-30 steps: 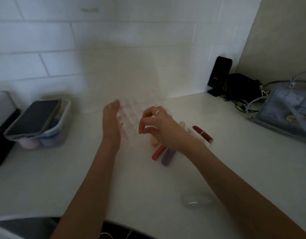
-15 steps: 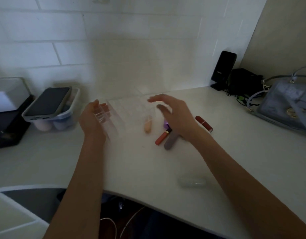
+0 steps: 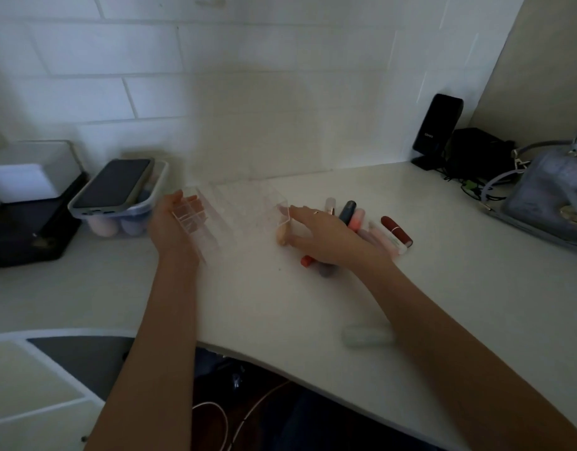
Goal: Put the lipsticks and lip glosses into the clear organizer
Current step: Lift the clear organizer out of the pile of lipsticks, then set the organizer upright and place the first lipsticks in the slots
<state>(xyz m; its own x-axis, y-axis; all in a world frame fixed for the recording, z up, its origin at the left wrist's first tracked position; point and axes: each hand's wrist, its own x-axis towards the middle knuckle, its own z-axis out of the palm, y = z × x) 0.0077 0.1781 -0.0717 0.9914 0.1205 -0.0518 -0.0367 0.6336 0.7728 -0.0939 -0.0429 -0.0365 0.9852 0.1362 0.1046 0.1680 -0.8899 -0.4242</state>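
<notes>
The clear organizer (image 3: 241, 206) lies on the white counter (image 3: 280, 307) near the wall. My left hand (image 3: 173, 232) grips its left end, fingers showing through the plastic. My right hand (image 3: 323, 239) reaches with straight fingers to the organizer's right corner and touches it. Under and beside that hand lie several lip products: a peach tube (image 3: 282, 238), an orange-red tube (image 3: 306, 260), a grey-purple tube (image 3: 326, 271), a dark blue tube (image 3: 347, 211), a coral tube (image 3: 357, 222), a pink gloss (image 3: 387, 244) and a dark red lipstick (image 3: 397, 230). A pale tube (image 3: 366, 335) lies apart near the front edge.
A phone (image 3: 114, 185) rests on a plastic tub of makeup sponges (image 3: 117, 222) left of the organizer, beside a black box (image 3: 26, 236). A grey handbag (image 3: 554, 203), a black stand (image 3: 436, 128) and cables fill the right back corner. The counter's front edge curves inward.
My hands have spread apart along the organizer, the left one shifting left with its end. My right hand has opened and moved off the tubes to the organizer's right corner.
</notes>
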